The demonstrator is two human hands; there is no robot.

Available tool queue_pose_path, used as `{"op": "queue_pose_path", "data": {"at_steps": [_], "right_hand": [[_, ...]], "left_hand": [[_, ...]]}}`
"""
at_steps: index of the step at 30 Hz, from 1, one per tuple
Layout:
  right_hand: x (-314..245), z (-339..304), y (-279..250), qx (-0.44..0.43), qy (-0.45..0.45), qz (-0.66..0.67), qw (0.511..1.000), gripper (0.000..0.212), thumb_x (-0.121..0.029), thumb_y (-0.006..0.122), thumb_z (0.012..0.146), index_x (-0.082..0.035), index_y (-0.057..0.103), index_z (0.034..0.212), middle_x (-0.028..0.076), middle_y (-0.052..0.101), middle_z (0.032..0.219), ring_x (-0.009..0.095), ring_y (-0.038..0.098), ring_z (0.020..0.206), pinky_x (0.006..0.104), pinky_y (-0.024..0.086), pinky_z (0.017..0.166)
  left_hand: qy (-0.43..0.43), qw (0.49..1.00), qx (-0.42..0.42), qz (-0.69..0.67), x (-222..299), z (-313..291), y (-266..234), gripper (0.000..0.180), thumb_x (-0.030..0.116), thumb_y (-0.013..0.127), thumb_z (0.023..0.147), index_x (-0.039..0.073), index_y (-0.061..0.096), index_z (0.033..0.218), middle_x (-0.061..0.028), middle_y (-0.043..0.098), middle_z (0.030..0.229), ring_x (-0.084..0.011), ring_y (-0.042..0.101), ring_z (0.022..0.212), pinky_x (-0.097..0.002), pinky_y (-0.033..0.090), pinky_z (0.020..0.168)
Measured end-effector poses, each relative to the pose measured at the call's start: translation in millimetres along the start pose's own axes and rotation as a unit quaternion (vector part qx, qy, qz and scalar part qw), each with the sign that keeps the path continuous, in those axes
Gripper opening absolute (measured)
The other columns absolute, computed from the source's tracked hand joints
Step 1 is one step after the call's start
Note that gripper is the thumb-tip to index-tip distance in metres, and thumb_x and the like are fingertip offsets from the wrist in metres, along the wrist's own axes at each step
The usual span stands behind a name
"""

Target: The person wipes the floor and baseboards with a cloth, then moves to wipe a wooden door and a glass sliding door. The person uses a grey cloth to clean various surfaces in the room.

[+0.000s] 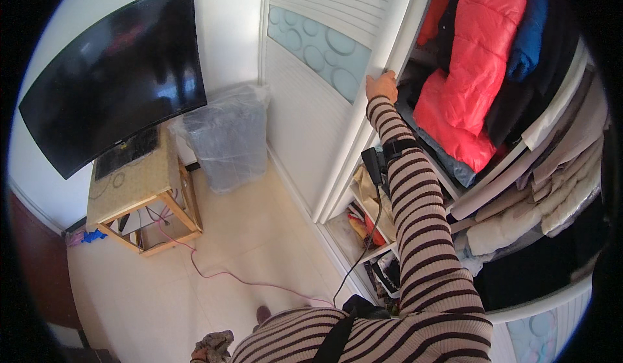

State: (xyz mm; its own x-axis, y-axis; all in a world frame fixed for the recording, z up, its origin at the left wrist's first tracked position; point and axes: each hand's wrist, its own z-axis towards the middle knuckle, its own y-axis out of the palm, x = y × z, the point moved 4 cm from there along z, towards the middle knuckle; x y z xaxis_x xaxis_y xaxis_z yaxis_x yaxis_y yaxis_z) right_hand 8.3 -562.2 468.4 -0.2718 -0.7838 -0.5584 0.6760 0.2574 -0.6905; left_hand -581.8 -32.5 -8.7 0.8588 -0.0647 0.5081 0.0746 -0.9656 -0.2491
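Plainly, in the head view, the sliding door [315,113] is reached by the right hand [382,87], its fingers curled around the upright edge. Whether a handle or groove is gripped there cannot be told, as the fingertips are turned away. The door is set ahead of the body; its long edge is seen running up and away, slanted toward the upper right by the wide lens. By far the nearer to it is the right hand, reached out on a nearly straight arm. Well apart, low at the lower border, a bunched patterned cloth [220,341] is held in the left hand [201,352]; how tightly its fingers are closed cannot be made out, since they are partly covered and cut off by the frame. Just beyond the gripped edge, to the right, a red puffy jacket [477,58] is piled with darker clothes. The lower shelves [374,252] are partly hidden by the striped sleeve [425,226], and the hanging clothes [538,213] are bent and blurred toward the rim.
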Motion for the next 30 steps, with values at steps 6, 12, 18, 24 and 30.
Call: {"op": "queue_pose_path", "data": {"at_steps": [6,12,18,24,30], "right_hand": [[2.8,6.7,1.1,0.014,0.022,0.024,0.999,0.053,-0.032,0.068,0.068,-0.004,0.043,0.106,0.016,0.048,0.109,0.032,0.054,0.095,0.0389,0.046,0.077],[9.9,15.1,2.7,0.012,-0.001,0.051,0.999,0.051,-0.029,0.068,0.068,-0.004,0.044,0.106,0.019,0.049,0.107,0.034,0.053,0.094,0.0397,0.044,0.079],[22.4,10.1,-9.6,0.031,-0.040,0.047,0.998,0.051,-0.032,0.067,0.068,-0.003,0.044,0.103,0.020,0.050,0.102,0.035,0.054,0.091,0.0411,0.044,0.077],[48.2,-4.0,-35.4,0.074,-0.065,0.020,0.995,0.048,-0.034,0.066,0.067,-0.004,0.043,0.097,0.021,0.051,0.096,0.038,0.055,0.083,0.0433,0.045,0.072],[72.7,-26.6,-71.1,0.095,-0.042,-0.018,0.994,0.050,-0.039,0.064,0.069,-0.003,0.045,0.098,0.021,0.054,0.093,0.037,0.055,0.083,0.0442,0.044,0.073]], "left_hand": [[-0.014,1.000,0.008,-0.009,-8.4,-4.3,2.8,0.018,0.022,0.041,0.084,0.017,0.049,0.099,-0.0031,0.053,0.095,-0.0158,0.047,0.096,-0.0331,0.039,0.081],[-0.018,1.000,0.000,-0.008,-10.0,-7.8,16.8,0.020,0.022,0.043,0.083,0.016,0.048,0.102,-0.0044,0.052,0.097,-0.0173,0.047,0.097,-0.0338,0.039,0.081],[-0.021,1.000,0.001,-0.008,-14.9,-13.1,16.5,0.023,0.022,0.045,0.082,0.015,0.047,0.104,-0.0058,0.051,0.099,-0.0188,0.046,0.098,-0.0346,0.040,0.082],[-0.017,1.000,-0.008,0.006,-2.4,-1.5,18.3,0.026,0.021,0.047,0.081,0.013,0.046,0.106,-0.0072,0.051,0.102,-0.0204,0.046,0.099,-0.0354,0.040,0.083],[-0.010,0.999,-0.027,0.030,18.1,18.5,19.4,0.030,0.021,0.049,0.081,0.012,0.045,0.109,-0.0085,0.050,0.104,-0.0219,0.046,0.100,-0.0361,0.040,0.084]]}}
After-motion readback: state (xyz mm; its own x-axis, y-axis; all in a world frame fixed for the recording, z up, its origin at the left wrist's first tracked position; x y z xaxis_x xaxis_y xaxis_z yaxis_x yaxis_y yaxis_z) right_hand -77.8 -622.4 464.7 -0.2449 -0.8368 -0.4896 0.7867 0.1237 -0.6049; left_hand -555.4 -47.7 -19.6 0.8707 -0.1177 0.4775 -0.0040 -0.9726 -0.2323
